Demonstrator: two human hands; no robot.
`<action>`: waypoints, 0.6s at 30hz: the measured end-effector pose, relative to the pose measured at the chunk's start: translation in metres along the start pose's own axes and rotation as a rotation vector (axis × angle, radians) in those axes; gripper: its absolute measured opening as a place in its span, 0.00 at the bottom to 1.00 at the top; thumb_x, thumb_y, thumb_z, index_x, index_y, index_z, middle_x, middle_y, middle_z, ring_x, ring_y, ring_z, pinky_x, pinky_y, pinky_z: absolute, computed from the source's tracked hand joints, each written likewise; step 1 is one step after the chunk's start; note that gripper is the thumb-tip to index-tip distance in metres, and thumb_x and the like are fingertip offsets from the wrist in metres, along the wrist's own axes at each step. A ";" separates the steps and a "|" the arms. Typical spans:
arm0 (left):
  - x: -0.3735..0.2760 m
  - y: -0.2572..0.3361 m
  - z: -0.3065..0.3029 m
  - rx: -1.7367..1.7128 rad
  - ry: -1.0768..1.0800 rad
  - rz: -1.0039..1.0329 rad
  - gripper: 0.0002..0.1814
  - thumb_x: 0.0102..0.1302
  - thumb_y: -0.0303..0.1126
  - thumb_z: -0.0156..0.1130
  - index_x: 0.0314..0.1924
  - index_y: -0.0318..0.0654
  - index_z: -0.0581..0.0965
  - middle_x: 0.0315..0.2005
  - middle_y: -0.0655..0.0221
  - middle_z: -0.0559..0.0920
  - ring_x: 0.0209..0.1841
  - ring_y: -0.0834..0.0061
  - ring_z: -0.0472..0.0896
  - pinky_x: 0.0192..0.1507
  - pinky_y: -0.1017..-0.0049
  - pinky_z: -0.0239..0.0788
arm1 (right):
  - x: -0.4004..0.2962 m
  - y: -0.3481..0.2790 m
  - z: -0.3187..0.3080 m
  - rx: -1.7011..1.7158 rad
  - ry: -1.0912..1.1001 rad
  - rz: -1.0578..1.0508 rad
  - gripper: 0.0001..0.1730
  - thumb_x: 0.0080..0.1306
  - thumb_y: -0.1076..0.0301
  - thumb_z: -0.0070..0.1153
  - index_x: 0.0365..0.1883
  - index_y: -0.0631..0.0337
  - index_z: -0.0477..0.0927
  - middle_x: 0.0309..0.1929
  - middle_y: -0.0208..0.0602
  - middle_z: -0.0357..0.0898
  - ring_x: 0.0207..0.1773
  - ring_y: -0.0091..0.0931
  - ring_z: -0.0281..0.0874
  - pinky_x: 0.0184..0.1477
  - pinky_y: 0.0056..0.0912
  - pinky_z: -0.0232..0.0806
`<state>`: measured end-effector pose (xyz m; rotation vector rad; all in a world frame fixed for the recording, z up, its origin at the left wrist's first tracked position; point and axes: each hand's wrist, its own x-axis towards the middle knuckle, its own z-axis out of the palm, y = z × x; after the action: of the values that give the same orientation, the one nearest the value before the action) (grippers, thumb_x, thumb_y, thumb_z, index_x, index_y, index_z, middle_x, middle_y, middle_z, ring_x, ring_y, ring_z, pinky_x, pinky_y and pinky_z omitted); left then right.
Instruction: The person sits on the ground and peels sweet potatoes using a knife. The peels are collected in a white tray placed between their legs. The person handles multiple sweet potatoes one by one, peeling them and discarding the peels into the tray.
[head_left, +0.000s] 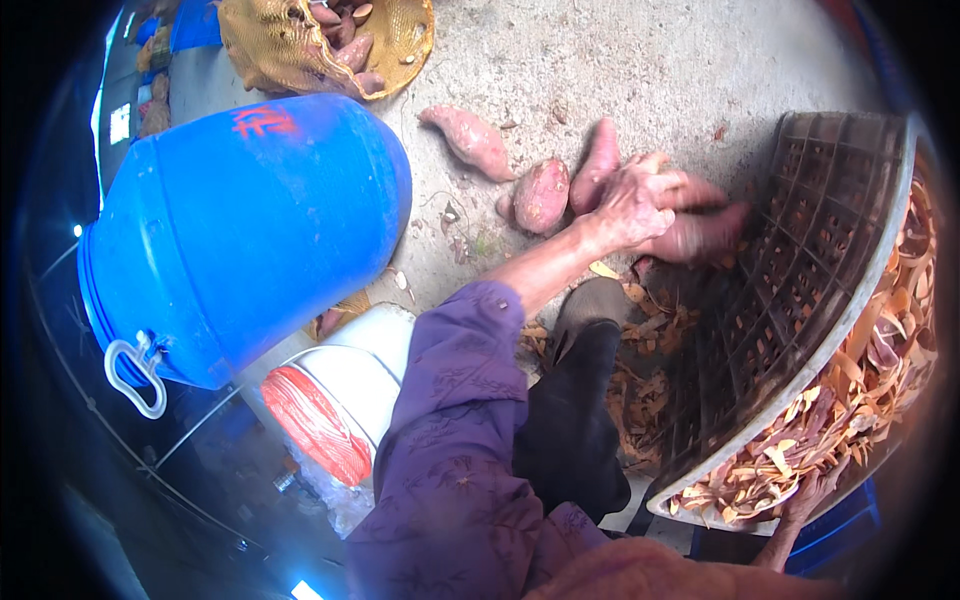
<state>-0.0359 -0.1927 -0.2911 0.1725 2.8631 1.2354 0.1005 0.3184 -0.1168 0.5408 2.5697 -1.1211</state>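
My left hand (634, 199), at the end of a purple patterned sleeve, reaches to the concrete floor with its fingers curled over a blurred sweet potato (697, 236). Close by on the floor lie another long sweet potato (598, 166), a rounder one (541, 195) and a pale, tapered one (469, 142). To the right, a dark plastic lattice crate (795, 225) with a pale rim stands tilted. Peelings (832, 405) fill it. At its lower rim my right hand (814, 487) rests against the peelings; its fingers are partly hidden.
A large blue plastic barrel (262, 232) lies at the left, its lid towards the lower left. Beside it is a white bucket (367, 345) with a red bundle (319, 424). A yellow mesh sack (270, 37) holds sweet potatoes. Loose peelings surround my boot (577, 405).
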 end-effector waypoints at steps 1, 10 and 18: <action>0.005 0.028 -0.043 0.171 0.128 0.118 0.16 0.56 0.38 0.65 0.44 0.39 0.79 0.46 0.49 0.76 0.47 0.49 0.76 0.50 0.56 0.70 | -0.003 0.004 0.001 0.026 0.020 -0.019 0.37 0.65 0.65 0.45 0.71 0.66 0.49 0.54 0.43 0.71 0.49 0.28 0.72 0.52 0.28 0.65; -0.026 -0.099 -0.132 0.523 0.495 -1.250 0.55 0.38 0.50 0.76 0.62 0.35 0.58 0.55 0.46 0.68 0.57 0.50 0.69 0.54 0.59 0.67 | 0.013 0.014 -0.005 -0.155 0.002 -0.085 0.41 0.67 0.58 0.51 0.71 0.66 0.49 0.64 0.45 0.61 0.62 0.31 0.62 0.64 0.29 0.53; -0.132 -0.052 -0.106 -0.045 0.462 -1.404 0.32 0.42 0.37 0.73 0.49 0.35 0.74 0.41 0.59 0.80 0.44 0.66 0.80 0.46 0.70 0.76 | 0.017 -0.023 -0.006 -0.360 -0.029 -0.224 0.31 0.65 0.65 0.55 0.63 0.66 0.62 0.56 0.46 0.70 0.55 0.32 0.70 0.56 0.32 0.62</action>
<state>0.0840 -0.3195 -0.2599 -1.8953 2.1291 0.9542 0.0748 0.3123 -0.1050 0.1535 2.7661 -0.6898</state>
